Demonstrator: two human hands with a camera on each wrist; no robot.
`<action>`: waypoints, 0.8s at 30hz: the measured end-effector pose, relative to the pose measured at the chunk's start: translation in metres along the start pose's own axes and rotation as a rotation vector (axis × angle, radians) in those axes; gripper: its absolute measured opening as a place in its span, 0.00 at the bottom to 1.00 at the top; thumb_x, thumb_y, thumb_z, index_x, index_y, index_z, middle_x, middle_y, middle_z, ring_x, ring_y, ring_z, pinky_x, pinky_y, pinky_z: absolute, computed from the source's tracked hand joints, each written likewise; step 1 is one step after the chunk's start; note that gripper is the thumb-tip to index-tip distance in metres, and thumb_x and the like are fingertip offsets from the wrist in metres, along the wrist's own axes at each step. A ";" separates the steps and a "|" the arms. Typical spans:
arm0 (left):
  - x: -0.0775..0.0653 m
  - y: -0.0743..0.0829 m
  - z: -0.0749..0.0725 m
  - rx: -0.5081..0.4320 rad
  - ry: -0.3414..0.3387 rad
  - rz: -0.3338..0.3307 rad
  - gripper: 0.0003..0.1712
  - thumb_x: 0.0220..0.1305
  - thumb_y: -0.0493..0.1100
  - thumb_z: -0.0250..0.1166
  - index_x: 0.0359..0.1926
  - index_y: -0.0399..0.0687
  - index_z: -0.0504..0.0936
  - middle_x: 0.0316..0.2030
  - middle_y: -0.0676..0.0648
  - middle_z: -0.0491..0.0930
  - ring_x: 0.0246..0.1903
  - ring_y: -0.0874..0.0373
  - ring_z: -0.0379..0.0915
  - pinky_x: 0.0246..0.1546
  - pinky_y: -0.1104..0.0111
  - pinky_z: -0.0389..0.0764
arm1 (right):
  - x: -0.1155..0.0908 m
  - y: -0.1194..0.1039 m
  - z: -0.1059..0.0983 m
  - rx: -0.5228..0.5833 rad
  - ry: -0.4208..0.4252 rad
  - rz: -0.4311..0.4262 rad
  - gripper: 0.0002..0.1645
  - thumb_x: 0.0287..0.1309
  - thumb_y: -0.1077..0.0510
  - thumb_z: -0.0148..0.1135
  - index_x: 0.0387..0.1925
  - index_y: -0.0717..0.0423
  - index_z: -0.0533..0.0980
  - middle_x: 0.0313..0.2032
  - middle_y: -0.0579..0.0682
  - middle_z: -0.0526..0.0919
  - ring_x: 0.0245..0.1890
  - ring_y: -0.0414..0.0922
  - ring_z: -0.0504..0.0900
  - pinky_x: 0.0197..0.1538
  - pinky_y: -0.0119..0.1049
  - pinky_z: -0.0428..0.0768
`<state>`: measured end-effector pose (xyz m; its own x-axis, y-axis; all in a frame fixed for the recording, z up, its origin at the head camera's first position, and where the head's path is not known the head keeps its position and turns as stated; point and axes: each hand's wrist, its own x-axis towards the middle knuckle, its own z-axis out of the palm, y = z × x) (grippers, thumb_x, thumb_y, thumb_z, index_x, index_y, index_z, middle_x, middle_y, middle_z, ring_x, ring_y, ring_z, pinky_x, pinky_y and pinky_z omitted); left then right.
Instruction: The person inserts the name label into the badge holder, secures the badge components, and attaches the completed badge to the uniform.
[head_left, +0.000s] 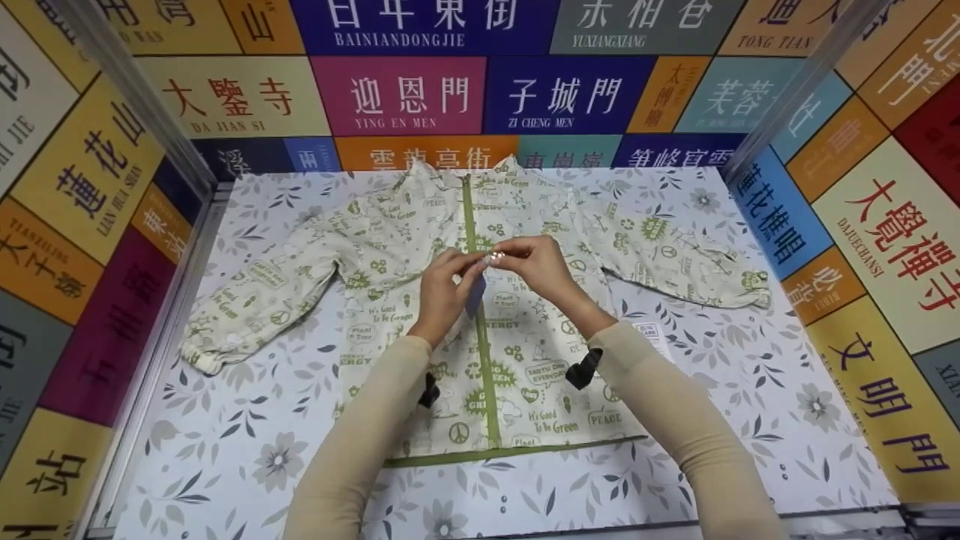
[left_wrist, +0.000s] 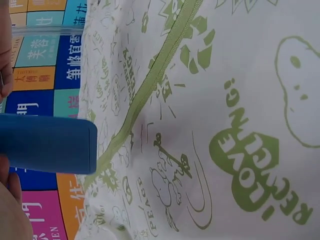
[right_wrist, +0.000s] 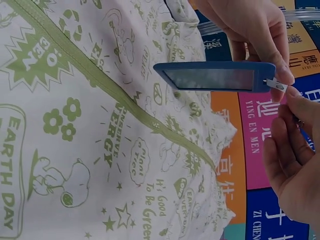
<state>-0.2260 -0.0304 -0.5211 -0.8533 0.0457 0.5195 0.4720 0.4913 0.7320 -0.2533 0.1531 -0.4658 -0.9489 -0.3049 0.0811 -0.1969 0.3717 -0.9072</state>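
Note:
Over the middle of the jacket [head_left: 525,360], my two hands meet at a blue badge holder [right_wrist: 215,77] with a clear window. It hangs by a small pale strap with a metal snap [right_wrist: 276,85]. My left hand [head_left: 446,289] pinches this strap just above the holder. From the other side, my right hand [head_left: 544,270] pinches the strap's end between thumb and forefinger, its other fingers loosely curled. In the left wrist view the holder [left_wrist: 47,144] appears plain blue, above the jacket's green zip [left_wrist: 150,82]. A shiny bit shows between the fingertips in the head view.
The white jacket, printed in green, lies spread with its sleeves [head_left: 262,292] out on a floral-patterned tabletop [head_left: 277,457]. A white printed card [head_left: 651,334] lies partly under the right forearm. Panels with colourful signs [head_left: 397,94] enclose the back and sides.

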 end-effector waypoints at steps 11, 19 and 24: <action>0.005 0.011 0.004 0.152 0.064 -0.006 0.15 0.75 0.44 0.54 0.41 0.44 0.87 0.34 0.47 0.81 0.38 0.54 0.76 0.41 0.63 0.79 | -0.013 -0.020 0.009 0.144 0.025 -0.085 0.13 0.58 0.64 0.68 0.44 0.66 0.84 0.45 0.63 0.87 0.39 0.37 0.87 0.49 0.32 0.85; 0.003 0.010 0.002 -0.038 0.072 -0.089 0.13 0.75 0.44 0.55 0.48 0.47 0.85 0.37 0.48 0.81 0.36 0.58 0.76 0.41 0.68 0.80 | -0.015 -0.014 0.007 0.168 0.056 -0.107 0.12 0.59 0.64 0.67 0.45 0.63 0.85 0.43 0.63 0.87 0.37 0.36 0.86 0.49 0.32 0.85; -0.002 0.003 0.000 -0.126 0.077 -0.137 0.11 0.71 0.42 0.60 0.51 0.48 0.83 0.37 0.48 0.79 0.35 0.60 0.75 0.41 0.68 0.80 | -0.016 -0.017 0.004 0.141 0.073 -0.094 0.11 0.59 0.62 0.68 0.44 0.60 0.85 0.41 0.59 0.88 0.35 0.35 0.85 0.47 0.32 0.85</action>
<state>-0.2226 -0.0295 -0.5202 -0.8941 -0.0832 0.4401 0.3809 0.3757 0.8449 -0.2334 0.1481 -0.4530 -0.9444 -0.2662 0.1928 -0.2535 0.2162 -0.9429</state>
